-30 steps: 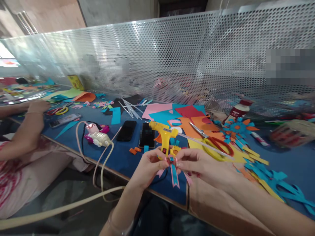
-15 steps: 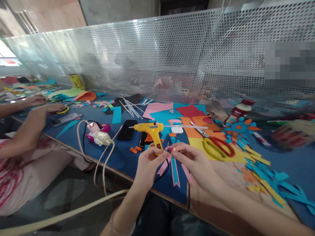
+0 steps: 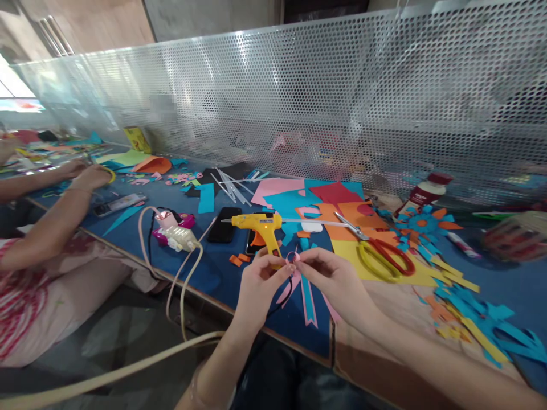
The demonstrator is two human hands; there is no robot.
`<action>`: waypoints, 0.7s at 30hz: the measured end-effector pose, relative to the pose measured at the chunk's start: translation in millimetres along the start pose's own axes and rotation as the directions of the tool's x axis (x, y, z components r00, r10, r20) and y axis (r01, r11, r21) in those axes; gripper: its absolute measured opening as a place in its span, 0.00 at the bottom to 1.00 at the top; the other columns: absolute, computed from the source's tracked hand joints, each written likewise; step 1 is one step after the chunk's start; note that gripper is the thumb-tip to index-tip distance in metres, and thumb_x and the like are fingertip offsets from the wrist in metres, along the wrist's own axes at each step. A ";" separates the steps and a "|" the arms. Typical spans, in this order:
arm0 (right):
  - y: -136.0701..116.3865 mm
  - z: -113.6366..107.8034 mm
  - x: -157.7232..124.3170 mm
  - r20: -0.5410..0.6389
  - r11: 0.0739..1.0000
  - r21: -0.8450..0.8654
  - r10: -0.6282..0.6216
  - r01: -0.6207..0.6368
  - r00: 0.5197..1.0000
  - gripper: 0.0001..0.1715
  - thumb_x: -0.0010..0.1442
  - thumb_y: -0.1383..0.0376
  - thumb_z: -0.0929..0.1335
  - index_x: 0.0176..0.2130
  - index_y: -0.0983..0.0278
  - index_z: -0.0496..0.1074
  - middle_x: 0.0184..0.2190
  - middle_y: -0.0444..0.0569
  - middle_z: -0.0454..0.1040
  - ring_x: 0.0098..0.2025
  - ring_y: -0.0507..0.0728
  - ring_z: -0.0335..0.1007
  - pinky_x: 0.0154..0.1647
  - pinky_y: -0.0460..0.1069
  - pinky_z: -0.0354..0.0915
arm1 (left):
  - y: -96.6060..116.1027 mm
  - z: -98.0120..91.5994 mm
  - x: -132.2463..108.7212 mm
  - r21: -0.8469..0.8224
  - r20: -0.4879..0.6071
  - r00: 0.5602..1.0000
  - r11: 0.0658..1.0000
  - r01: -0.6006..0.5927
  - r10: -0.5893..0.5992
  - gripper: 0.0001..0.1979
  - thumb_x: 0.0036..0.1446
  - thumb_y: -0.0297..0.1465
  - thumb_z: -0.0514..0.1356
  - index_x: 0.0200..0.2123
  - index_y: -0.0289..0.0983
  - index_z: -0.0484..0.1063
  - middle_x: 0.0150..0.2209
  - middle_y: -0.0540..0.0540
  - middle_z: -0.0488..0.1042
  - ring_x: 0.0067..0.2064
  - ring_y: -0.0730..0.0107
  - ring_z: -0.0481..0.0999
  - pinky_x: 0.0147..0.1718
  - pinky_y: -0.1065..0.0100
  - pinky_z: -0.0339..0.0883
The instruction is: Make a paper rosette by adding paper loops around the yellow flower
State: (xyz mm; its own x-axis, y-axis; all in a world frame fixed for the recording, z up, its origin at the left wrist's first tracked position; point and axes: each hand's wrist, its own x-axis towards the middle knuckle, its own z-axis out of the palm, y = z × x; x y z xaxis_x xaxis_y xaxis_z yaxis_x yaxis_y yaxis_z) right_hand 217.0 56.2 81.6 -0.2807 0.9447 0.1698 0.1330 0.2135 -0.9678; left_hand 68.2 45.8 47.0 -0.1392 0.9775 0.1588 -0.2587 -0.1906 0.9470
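My left hand (image 3: 259,283) and my right hand (image 3: 330,277) meet above the table's near edge, both pinched on a small pink and blue paper ribbon piece (image 3: 305,290) whose strips hang down between them. A little pink loop sits at my fingertips. The yellow glue gun (image 3: 260,226) stands on the blue table (image 3: 213,270) just behind my left hand, nozzle pointing left, a glue stick jutting out to the right.
Red-and-yellow scissors (image 3: 382,254) lie on yellow paper to the right. Two phones (image 3: 225,224) lie left of the glue gun. A glue bottle (image 3: 422,192) stands by the perforated screen (image 3: 299,97). Another person's arm (image 3: 55,213) reaches in at the left. A power strip (image 3: 173,234) and cable sit nearby.
The glue gun has gone from tilted in my hands to standing on the table. My hands stay together on the ribbon piece. The other person's hands moved further left.
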 end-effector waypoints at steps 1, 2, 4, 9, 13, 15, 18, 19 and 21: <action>-0.8 0.5 0.5 -0.003 1.000 -0.013 -0.001 0.001 1.000 0.10 0.58 0.57 0.69 0.36 0.61 0.73 0.32 0.45 0.74 0.36 0.54 0.69 0.39 0.50 0.64 | 0.3 -0.8 0.0 0.024 0.000 1.000 1.000 -0.016 0.016 0.05 0.47 0.32 0.68 0.28 0.37 0.78 0.44 0.43 0.73 0.48 0.60 0.72 0.46 0.65 0.66; -1.3 0.8 1.0 -0.007 1.000 -0.025 -0.001 0.001 1.000 0.10 0.58 0.57 0.68 0.36 0.61 0.73 0.32 0.45 0.74 0.36 0.54 0.69 0.39 0.50 0.64 | 0.7 -1.7 0.0 0.044 0.000 1.000 0.999 -0.029 0.029 0.05 0.48 0.32 0.68 0.28 0.37 0.78 0.45 0.42 0.72 0.48 0.60 0.72 0.47 0.64 0.66; -1.4 1.2 1.8 -0.009 0.999 -0.039 0.005 -0.005 1.000 0.10 0.58 0.57 0.69 0.36 0.61 0.73 0.33 0.46 0.74 0.36 0.55 0.69 0.39 0.50 0.64 | 1.7 -3.6 0.0 0.082 0.006 0.999 0.996 -0.044 0.044 0.05 0.48 0.32 0.68 0.29 0.37 0.78 0.47 0.42 0.71 0.47 0.61 0.73 0.48 0.63 0.66; 1.0 0.4 2.4 -0.006 0.999 -0.017 0.029 -0.029 1.000 0.10 0.57 0.56 0.69 0.35 0.60 0.74 0.34 0.46 0.75 0.36 0.55 0.69 0.39 0.50 0.63 | 4.6 -6.8 -0.1 0.201 0.060 0.994 0.975 -0.097 0.087 0.05 0.49 0.32 0.67 0.30 0.38 0.79 0.47 0.40 0.72 0.50 0.59 0.72 0.51 0.63 0.64; -1.3 -3.0 1.4 0.025 0.999 0.003 0.037 -0.038 0.999 0.09 0.57 0.56 0.70 0.34 0.59 0.75 0.33 0.44 0.76 0.38 0.55 0.69 0.42 0.49 0.62 | 5.9 -6.8 -0.3 0.228 0.096 0.988 0.964 -0.139 0.119 0.03 0.50 0.31 0.67 0.31 0.39 0.80 0.45 0.41 0.74 0.50 0.60 0.72 0.51 0.63 0.64; -3.8 -6.0 2.8 0.073 1.000 -0.001 0.016 -0.016 0.997 0.10 0.58 0.56 0.69 0.34 0.60 0.76 0.33 0.44 0.76 0.39 0.55 0.69 0.43 0.49 0.62 | 6.3 -6.8 -0.6 0.216 0.089 0.987 0.965 -0.147 0.131 0.02 0.50 0.30 0.67 0.30 0.38 0.80 0.45 0.41 0.74 0.52 0.59 0.71 0.52 0.63 0.64; -6.1 -10.9 12.2 0.088 1.000 0.003 0.011 -0.012 0.996 0.16 0.61 0.53 0.65 0.36 0.61 0.76 0.32 0.45 0.75 0.35 0.53 0.69 0.38 0.48 0.63 | 7.4 -6.6 -1.1 0.156 0.073 0.990 0.979 -0.131 0.120 0.02 0.50 0.30 0.67 0.28 0.38 0.78 0.44 0.40 0.74 0.55 0.57 0.68 0.53 0.63 0.63; -6.4 -11.8 17.6 0.075 1.000 0.005 0.030 -0.031 0.997 0.19 0.61 0.51 0.64 0.38 0.62 0.76 0.32 0.46 0.74 0.34 0.53 0.68 0.34 0.47 0.63 | 7.9 -6.2 -1.4 0.125 0.070 0.992 0.985 -0.116 0.108 0.03 0.50 0.30 0.67 0.27 0.37 0.78 0.44 0.40 0.74 0.55 0.56 0.68 0.52 0.63 0.64; -6.6 -11.3 30.5 0.083 0.995 0.024 0.096 -0.098 0.992 0.23 0.61 0.48 0.64 0.40 0.63 0.76 0.34 0.48 0.75 0.35 0.54 0.69 0.29 0.46 0.62 | 8.9 -4.2 -2.1 0.051 0.071 0.995 0.996 -0.075 0.072 0.04 0.49 0.31 0.67 0.27 0.37 0.78 0.44 0.40 0.73 0.51 0.57 0.71 0.48 0.63 0.67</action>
State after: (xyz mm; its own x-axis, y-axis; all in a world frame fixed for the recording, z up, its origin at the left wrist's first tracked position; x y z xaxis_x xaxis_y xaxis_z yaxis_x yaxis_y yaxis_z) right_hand 218.3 86.4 95.3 -0.3448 0.9367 0.0603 0.1368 0.1137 -0.9840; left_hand 62.1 41.7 53.9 -0.0894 0.9652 0.2457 -0.1981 -0.2589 0.9453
